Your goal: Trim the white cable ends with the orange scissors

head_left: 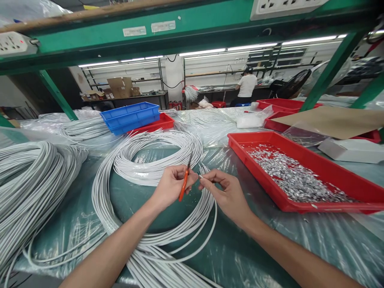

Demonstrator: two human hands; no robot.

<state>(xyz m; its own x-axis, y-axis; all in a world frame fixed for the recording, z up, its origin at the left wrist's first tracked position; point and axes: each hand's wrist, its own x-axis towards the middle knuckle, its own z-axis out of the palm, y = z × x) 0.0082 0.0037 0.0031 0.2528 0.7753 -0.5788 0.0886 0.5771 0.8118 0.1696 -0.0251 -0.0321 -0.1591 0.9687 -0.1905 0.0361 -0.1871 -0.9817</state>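
My left hand (172, 185) is closed around a slim orange-handled tool (184, 185) with a thin dark tip pointing up and away; its exact kind is unclear. Thumb and forefinger of my right hand (229, 194) pinch the end of a white cable (214, 224). The fingertips of both hands nearly meet at that end, and the detail between them is too small to make out. Beneath and behind the hands lies a coil of white cable (103, 192), its loose ends bunched beside my right fingers. A second, tighter coil (129, 166) rests behind it.
A red tray (327, 168) of small silvery metal pieces stands at right. Thick cable bundles (36, 192) fill the left side. A blue bin (130, 118) sits on a red one (153, 125) behind. A green shelf beam (198, 34) crosses overhead. A person (247, 86) sits far back.
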